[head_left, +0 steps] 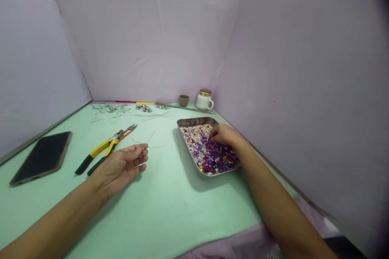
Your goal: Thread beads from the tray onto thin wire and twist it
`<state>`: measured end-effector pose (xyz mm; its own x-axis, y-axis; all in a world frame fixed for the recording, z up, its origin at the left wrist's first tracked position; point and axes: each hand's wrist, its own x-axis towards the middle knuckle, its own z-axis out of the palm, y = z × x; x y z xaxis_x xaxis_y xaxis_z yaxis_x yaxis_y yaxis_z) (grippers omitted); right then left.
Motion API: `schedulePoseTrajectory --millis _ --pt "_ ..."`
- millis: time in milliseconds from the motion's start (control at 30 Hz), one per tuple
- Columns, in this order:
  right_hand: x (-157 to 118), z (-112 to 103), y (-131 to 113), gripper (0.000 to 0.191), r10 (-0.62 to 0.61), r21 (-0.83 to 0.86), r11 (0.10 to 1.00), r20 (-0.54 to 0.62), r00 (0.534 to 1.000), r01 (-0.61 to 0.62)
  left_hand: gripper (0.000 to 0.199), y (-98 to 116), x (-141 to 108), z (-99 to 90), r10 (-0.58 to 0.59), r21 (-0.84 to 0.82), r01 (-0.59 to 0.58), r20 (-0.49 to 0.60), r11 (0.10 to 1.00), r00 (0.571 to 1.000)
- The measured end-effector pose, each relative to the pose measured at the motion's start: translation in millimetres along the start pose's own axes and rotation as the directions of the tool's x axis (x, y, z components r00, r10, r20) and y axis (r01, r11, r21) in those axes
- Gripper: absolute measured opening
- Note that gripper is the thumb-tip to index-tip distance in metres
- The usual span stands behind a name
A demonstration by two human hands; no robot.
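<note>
My left hand [127,166] is raised over the table, pinching a small beaded wire piece between thumb and forefinger. Thin wire ends [155,147] stick out past the fingertips; the beads [142,152] are small, with some red, and partly hidden. My right hand [223,134] reaches into a shallow metal tray [187,122], its fingertips together down among the beads. Whatever they pinch is hidden. Mixed beads [209,156] fill the tray: purple ones toward the near right, pale and red ones toward the far left.
Yellow-and-black pliers [101,149] and orange-handled snips [128,131] lie left of my left hand, beside a dark phone [42,156]. Wire scraps [111,108] and beaded clusters [144,108] lie at the back. A small brown cup [184,100] and a lidded white mug [203,100] stand by the wall.
</note>
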<state>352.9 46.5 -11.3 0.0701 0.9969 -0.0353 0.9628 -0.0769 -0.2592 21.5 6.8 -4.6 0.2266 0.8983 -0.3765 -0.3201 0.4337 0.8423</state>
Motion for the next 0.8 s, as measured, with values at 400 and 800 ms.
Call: schedulePoseTrajectory --millis 400,800 --pt "-0.4 2.4 2.8 0.016 -0.054 -0.058 0.997 0.019 0.998 0.055 0.003 -2.0 2.3 -0.8 0.007 0.116 0.001 -0.074 0.993 0.997" --pt "-9.2 1.4 -15.6 0.015 -0.283 0.050 0.959 0.148 0.947 0.279 0.016 0.2 0.3 -1.0 0.054 0.274 -0.018 -0.124 0.962 0.991"
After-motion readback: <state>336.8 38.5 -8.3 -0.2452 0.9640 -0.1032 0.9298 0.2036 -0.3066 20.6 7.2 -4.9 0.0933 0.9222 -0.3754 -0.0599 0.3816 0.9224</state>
